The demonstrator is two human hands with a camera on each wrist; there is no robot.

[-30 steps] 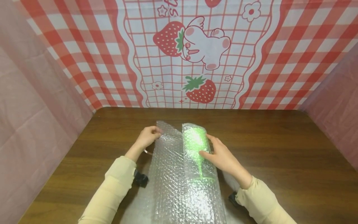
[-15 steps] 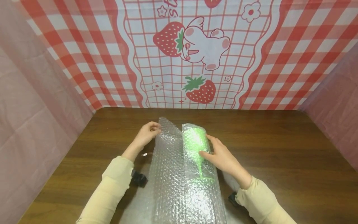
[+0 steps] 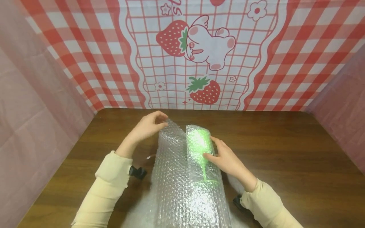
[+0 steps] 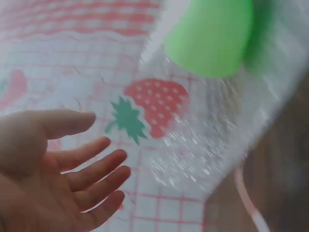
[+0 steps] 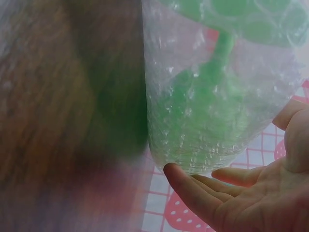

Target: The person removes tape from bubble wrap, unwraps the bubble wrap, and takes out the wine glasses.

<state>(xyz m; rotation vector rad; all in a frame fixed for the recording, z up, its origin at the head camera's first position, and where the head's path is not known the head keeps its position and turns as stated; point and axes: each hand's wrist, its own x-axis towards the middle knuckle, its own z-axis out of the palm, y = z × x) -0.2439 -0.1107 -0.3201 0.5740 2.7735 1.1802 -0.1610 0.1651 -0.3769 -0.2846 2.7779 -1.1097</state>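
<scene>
A green goblet [image 3: 199,142] lies on its side under clear bubble wrap [image 3: 172,177], its bowl toward the back and its foot nearer me. My right hand [image 3: 228,158] rests against the goblet's right side through the wrap, thumb on top. In the right wrist view, the straight fingers [image 5: 198,188] touch the wrap near the bowl. At the wrap's back left corner is my left hand [image 3: 148,126]. The left wrist view has its fingers [image 4: 99,171] spread and relaxed, with nothing between them and the thumb.
A brown wooden table [image 3: 285,152] carries everything. Pale sheeting [image 3: 139,205] extends left of the wrap's raised part. A thin pinkish cord [image 4: 245,193] with a white end runs beside it. A strawberry-print cloth [image 3: 205,88] hangs behind the table, with pink curtains at both sides.
My left hand has moved toward the back and up along the wrap's left edge. The wrap's far corner leans slightly further right. The right hand and goblet have stayed in place.
</scene>
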